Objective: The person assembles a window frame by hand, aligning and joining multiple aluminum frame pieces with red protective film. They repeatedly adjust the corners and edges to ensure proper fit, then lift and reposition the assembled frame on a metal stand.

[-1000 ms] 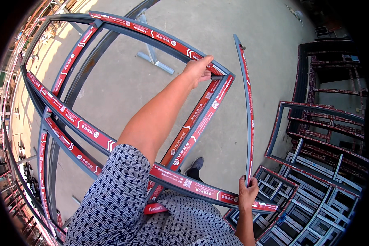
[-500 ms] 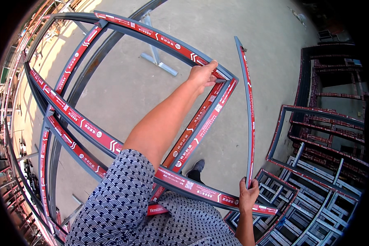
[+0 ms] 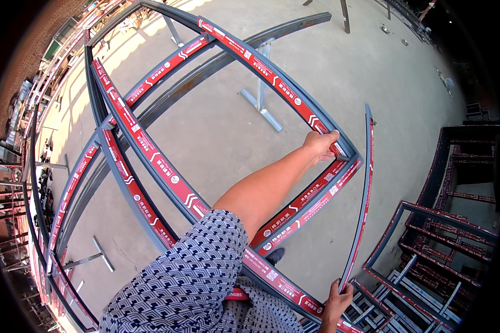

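My left hand (image 3: 321,145) is closed around a grey metal frame bar close to a corner of a large rectangular window frame (image 3: 272,80). Red-and-white protective film covers the frame's faces. Low at the right, my right hand (image 3: 337,301) grips the lower end of a long thin metal strip (image 3: 366,188), also faced in red film. The strip stands apart from the frame's corner, its far end free. The frame's near bar (image 3: 278,280) passes in front of my body.
Under the frame, a dark steel beam (image 3: 178,86) rests on a grey metal stand (image 3: 263,102) on the concrete floor. Other filmed frames (image 3: 103,139) lie at the left. Stacked frames (image 3: 422,266) fill the right side, and my shoe (image 3: 275,256) shows below.
The view has turned, so the frame, strip and both hands appear lower and farther right. Both hands keep their holds. The strip's far end sits closer to the frame's corner.
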`<state>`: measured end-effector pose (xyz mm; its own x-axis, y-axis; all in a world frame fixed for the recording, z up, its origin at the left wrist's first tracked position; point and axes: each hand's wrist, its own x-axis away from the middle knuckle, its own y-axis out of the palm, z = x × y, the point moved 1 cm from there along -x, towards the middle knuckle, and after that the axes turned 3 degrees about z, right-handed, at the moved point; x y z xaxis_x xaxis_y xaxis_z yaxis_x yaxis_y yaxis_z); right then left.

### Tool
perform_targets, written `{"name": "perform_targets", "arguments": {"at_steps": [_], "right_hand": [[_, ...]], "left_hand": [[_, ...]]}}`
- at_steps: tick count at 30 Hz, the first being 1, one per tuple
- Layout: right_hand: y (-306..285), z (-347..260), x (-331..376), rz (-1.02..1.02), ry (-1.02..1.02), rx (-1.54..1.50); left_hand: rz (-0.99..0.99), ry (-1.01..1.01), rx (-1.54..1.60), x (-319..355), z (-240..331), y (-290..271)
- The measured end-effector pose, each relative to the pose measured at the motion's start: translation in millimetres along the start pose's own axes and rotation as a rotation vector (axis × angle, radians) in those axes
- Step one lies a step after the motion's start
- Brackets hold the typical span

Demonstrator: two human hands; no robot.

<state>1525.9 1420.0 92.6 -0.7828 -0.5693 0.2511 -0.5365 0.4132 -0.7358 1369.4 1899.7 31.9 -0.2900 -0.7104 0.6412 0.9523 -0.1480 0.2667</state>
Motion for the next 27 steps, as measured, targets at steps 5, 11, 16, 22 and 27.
{"name": "perform_targets", "arguments": {"at_steps": [5,11,16,22,27], "right_hand": [[-2,-13,-2,-0.017,0.023,-0.035],[-6,-49,5,0.026,-0.086,0.209],[-6,-29,0,0.063,-0.118,0.146],[-4,-30,3,0.077,-0.182,0.137],[-6,-12,-1,0.027,-0.167,0.069]], "left_hand": [[-0.016,0.010,0.020,4,1,10],[-0.045,-0.005,0.026,-4,1,12],[-0.054,-0.011,0.038,-4,2,13],[-0.009,0.001,0.074,-5,-4,8],[-0.031,0.001,0.060,-1,-3,12]]}}
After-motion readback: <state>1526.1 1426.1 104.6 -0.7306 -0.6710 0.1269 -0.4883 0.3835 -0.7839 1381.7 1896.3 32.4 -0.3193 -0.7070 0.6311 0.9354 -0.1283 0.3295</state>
